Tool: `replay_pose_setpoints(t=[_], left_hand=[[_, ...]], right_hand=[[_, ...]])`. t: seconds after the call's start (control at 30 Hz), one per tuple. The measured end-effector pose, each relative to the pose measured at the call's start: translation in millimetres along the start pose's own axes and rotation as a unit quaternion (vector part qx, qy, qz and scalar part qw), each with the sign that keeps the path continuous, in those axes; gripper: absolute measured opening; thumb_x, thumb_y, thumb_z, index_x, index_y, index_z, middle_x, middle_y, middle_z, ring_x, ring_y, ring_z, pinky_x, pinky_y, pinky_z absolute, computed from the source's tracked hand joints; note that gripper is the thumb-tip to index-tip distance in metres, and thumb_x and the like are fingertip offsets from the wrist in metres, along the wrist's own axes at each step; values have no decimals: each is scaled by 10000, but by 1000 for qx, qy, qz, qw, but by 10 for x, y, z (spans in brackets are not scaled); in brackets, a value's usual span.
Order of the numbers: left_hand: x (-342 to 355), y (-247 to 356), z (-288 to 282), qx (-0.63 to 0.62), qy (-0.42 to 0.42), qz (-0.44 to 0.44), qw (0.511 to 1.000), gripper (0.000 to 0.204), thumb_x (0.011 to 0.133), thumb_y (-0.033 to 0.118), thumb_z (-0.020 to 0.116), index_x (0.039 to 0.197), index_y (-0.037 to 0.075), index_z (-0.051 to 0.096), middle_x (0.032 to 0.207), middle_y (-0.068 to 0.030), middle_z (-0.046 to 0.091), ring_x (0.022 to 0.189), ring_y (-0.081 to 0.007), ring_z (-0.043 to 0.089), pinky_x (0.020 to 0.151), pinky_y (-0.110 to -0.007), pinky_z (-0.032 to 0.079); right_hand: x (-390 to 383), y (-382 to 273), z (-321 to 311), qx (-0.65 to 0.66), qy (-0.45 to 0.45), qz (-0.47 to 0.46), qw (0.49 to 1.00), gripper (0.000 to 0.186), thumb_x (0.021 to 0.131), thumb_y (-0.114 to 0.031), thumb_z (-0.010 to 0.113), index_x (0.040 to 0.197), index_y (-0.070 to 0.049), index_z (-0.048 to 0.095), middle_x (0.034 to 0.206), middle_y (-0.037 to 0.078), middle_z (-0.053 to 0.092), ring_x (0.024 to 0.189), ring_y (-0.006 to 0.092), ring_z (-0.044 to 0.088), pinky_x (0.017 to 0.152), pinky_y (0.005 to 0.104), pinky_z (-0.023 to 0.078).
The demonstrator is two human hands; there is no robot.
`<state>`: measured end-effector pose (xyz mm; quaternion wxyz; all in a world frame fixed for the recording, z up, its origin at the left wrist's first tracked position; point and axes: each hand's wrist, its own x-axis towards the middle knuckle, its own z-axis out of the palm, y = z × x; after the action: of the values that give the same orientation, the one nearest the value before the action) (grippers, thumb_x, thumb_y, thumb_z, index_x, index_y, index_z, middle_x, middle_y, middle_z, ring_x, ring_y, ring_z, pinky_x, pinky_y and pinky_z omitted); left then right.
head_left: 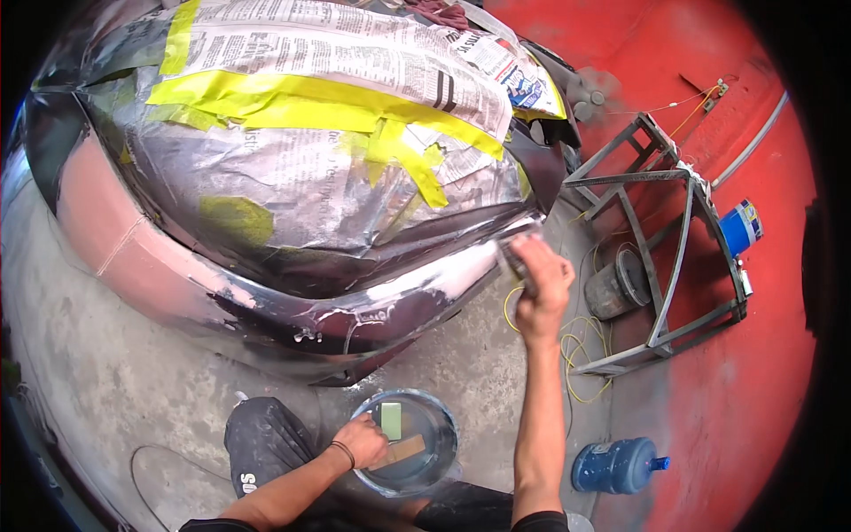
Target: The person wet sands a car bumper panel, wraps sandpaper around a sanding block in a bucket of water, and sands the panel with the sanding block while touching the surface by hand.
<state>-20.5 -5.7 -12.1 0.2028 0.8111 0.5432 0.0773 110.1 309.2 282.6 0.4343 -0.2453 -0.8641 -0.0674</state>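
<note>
A dark purple car body panel (pixel 292 324) curves across the middle, with patches of pinkish-white filler on it. My right hand (pixel 542 288) is closed on a thin flat grey piece (pixel 511 257), blurred, at the right end of the panel's pale strip. My left hand (pixel 362 441) is curled at the left side of a round tub (pixel 450 443) on the floor. A light green rectangular block (pixel 391 421) and a flat brown board (pixel 403 450) are in the tub, close to its fingers. Whatever those fingers grip is hidden.
Newspaper (pixel 310 44) and yellow tape (pixel 266 99) cover the car above the panel. On the right are a metal frame stand (pixel 660 301), a grey bucket (pixel 612 288), a blue can (pixel 740 228), a yellow cord (pixel 576 355) and a blue water jug (pixel 612 465).
</note>
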Motion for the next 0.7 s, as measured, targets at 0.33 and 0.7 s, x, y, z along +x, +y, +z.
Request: replay_pose_setpoints(t=[0.33,0.7], left_hand=[[-72,4,-50,15,-13,-15,1000,292,951,369,655,859,141,813,874,-49,796,934,-241,765,1017,-417,500],[-135,-55,26,-9,-44,-27,999,395,958,429,640,905,106,862,920,-143,828,924,-301,790,1074,-443,481]], right_hand=[[-6,-530,9,11,-37,-30,999,687,783,145,590,1323,-226,796,1348,4,798,1367,258,682,1141,475,362],[-99,-1753,-463,20,-104,-55,993,731,758,117,626,1398,-210,759,1410,9,760,1388,259,667,1215,530,328]])
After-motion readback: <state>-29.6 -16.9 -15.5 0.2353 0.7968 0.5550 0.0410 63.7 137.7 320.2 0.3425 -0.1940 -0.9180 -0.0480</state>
